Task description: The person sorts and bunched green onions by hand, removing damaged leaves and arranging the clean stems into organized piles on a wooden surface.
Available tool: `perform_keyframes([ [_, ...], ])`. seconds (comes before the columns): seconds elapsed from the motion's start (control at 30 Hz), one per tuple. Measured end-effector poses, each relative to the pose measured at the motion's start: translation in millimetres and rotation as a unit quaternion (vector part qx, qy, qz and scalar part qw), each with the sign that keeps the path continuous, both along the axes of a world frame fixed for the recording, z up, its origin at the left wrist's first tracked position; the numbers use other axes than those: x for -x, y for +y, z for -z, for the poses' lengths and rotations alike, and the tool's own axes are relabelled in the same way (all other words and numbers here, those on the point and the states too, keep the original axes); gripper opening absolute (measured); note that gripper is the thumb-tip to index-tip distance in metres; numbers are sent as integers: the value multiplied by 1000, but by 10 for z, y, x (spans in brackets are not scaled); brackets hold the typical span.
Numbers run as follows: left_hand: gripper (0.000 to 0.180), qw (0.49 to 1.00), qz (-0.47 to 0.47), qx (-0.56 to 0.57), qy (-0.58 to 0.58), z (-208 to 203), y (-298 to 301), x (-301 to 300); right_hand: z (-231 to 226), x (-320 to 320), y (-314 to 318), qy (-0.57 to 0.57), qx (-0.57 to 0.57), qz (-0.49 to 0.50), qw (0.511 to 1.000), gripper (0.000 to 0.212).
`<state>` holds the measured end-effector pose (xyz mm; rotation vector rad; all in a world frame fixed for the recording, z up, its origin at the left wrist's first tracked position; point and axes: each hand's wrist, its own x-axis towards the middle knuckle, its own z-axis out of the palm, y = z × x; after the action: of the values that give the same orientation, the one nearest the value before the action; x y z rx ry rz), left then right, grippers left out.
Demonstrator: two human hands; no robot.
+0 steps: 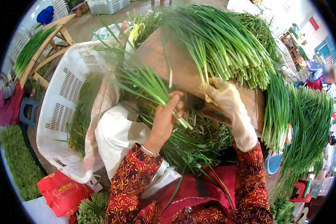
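Note:
My bare left hand [166, 115] is closed around a small bunch of garlic chives [153, 86], its pale stem ends pointing down to the right and its leaves fanning up to the left. In a cream-coloured glove, my right hand [222, 93] pinches the pale lower ends of a few chive stalks [202, 65] at the front of a wooden board [162, 56]. Their leaves run up beside a large pile of garlic chives [227, 44] lying on the board. One loose stalk [170, 74] lies between my hands. Leaf scraps [209, 138] are heaped below them.
A white plastic crate [59, 100] holding greens stands at the left, with a white woven sack [119, 127] beside it. More chive bundles [306, 119] are stacked at the right, near a blue basin [273, 163]. A red bag [61, 190] sits lower left. A person [317, 71] is at far right.

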<state>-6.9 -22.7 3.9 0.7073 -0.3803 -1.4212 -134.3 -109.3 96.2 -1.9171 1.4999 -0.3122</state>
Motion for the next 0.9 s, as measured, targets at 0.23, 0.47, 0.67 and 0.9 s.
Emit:
perform_keyframes([
  [0.23, 32, 998, 25, -26, -46, 32, -9, 94, 426, 152, 577, -168, -137, -19, 976, 25],
  [0.47, 24, 999, 20, -40, 11, 94, 102, 64, 273, 569, 474, 13, -67, 30, 997, 29],
  [0.67, 19, 995, 64, -72, 28, 65, 126, 98, 201, 745, 504, 87, 134, 23, 987, 31],
  [0.9, 21, 995, 90, -41, 30, 50, 165, 79, 237, 519, 551, -69, 140, 51, 986, 21],
])
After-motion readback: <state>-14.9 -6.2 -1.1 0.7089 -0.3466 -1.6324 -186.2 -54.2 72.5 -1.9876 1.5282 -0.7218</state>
